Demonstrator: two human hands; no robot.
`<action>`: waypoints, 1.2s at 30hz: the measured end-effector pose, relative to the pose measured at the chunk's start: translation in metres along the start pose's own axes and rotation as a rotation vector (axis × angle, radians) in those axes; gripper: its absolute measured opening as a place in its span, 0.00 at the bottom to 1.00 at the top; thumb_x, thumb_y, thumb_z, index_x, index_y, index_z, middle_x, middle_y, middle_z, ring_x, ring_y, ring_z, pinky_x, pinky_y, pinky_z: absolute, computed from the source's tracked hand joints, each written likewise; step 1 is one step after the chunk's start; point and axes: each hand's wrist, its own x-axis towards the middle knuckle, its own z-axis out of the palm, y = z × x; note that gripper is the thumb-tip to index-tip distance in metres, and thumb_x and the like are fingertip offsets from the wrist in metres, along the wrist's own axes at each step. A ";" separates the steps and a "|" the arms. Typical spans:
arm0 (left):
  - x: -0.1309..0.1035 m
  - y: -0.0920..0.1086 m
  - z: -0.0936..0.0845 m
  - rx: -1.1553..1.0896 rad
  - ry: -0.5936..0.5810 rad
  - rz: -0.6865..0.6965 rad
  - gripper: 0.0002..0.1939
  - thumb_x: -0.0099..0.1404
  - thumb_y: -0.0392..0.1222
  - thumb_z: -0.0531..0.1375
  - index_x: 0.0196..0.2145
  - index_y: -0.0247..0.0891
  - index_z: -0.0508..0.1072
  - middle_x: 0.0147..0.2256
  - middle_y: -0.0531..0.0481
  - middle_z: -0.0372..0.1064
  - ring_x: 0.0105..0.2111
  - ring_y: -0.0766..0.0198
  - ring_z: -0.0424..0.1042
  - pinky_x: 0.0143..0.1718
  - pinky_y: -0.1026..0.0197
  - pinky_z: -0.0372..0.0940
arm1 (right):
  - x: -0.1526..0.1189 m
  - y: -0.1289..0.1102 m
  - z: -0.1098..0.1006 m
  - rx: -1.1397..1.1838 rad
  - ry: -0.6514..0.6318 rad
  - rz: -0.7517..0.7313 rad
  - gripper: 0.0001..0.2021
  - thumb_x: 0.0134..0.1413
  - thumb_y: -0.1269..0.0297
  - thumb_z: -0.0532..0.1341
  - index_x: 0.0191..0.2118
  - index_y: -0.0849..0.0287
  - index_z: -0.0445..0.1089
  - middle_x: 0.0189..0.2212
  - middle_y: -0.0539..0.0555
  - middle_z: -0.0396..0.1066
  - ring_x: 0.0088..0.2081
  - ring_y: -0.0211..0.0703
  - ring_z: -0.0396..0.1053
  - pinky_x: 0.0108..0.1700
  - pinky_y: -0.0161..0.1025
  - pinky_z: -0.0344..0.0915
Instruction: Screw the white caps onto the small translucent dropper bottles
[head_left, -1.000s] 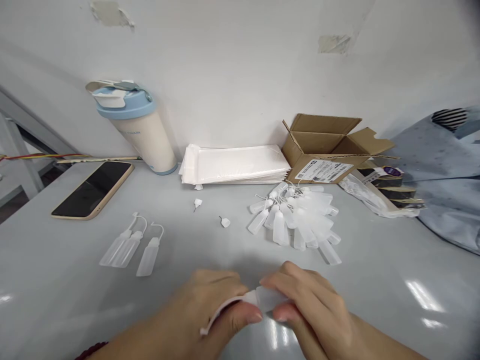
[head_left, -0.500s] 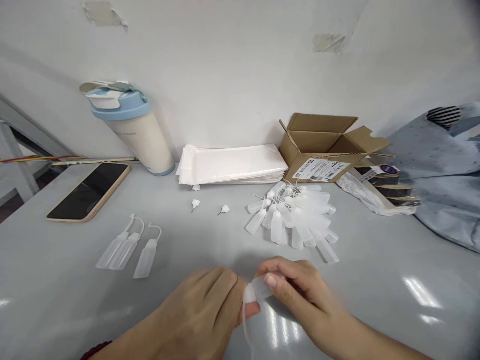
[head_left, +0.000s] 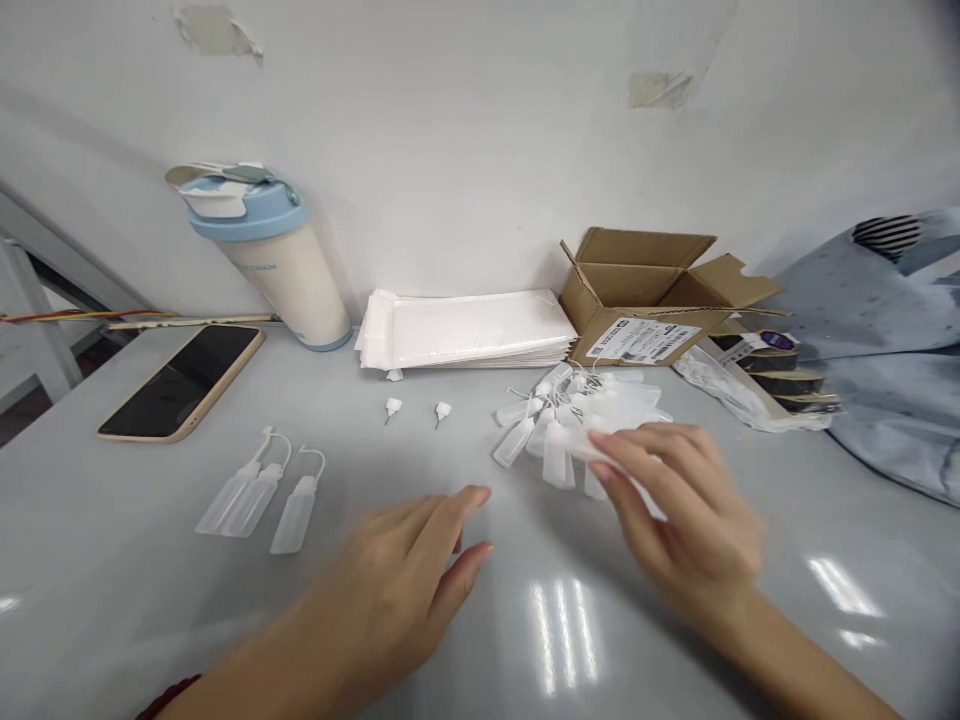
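My left hand (head_left: 405, 570) is over the grey table (head_left: 525, 620), thumb and fingers apart, holding nothing. On the right, my right hand (head_left: 682, 500) is at the near edge of the pile of small translucent bottles (head_left: 555, 455). Its thumb and index finger are close around a translucent bottle (head_left: 592, 447), partly blurred against the pile. Three similar bottles (head_left: 292, 515) with strap caps lie at the left. Two small white tips with thin needles, one (head_left: 393, 406) left of the other (head_left: 442, 410), sit behind my left hand.
A phone (head_left: 184, 385) and a cream tumbler with a blue lid (head_left: 292, 280) stand at the back left. White packets (head_left: 465, 328) lie stacked by the wall. Right of them are an open cardboard box (head_left: 637, 335), a smaller carton (head_left: 780, 385) and light blue fabric (head_left: 885, 350).
My hands have moved apart. The left has let go of the bottle and opened; the right has moved right and forward to the pile. The right needle tip now points down.
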 end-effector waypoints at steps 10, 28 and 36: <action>0.003 -0.006 -0.003 0.060 -0.073 0.068 0.08 0.72 0.34 0.48 0.41 0.35 0.66 0.26 0.51 0.69 0.23 0.60 0.71 0.22 0.60 0.61 | 0.000 0.026 0.018 -0.290 0.024 0.020 0.08 0.57 0.75 0.62 0.43 0.62 0.74 0.43 0.66 0.70 0.46 0.58 0.66 0.46 0.57 0.65; -0.012 0.026 -0.030 -0.261 -0.330 0.112 0.10 0.58 0.30 0.61 0.21 0.37 0.68 0.21 0.55 0.69 0.23 0.67 0.68 0.25 0.63 0.58 | 0.023 -0.071 0.060 0.492 -0.830 0.102 0.09 0.64 0.69 0.55 0.36 0.61 0.72 0.28 0.51 0.73 0.29 0.37 0.68 0.34 0.34 0.64; -0.001 0.027 -0.030 -0.186 -0.664 0.388 0.19 0.52 0.36 0.67 0.15 0.35 0.60 0.12 0.59 0.58 0.12 0.74 0.43 0.10 0.63 0.42 | 0.076 -0.125 0.139 0.299 -1.046 0.200 0.24 0.62 0.50 0.53 0.20 0.60 0.70 0.19 0.54 0.70 0.24 0.44 0.67 0.22 0.36 0.56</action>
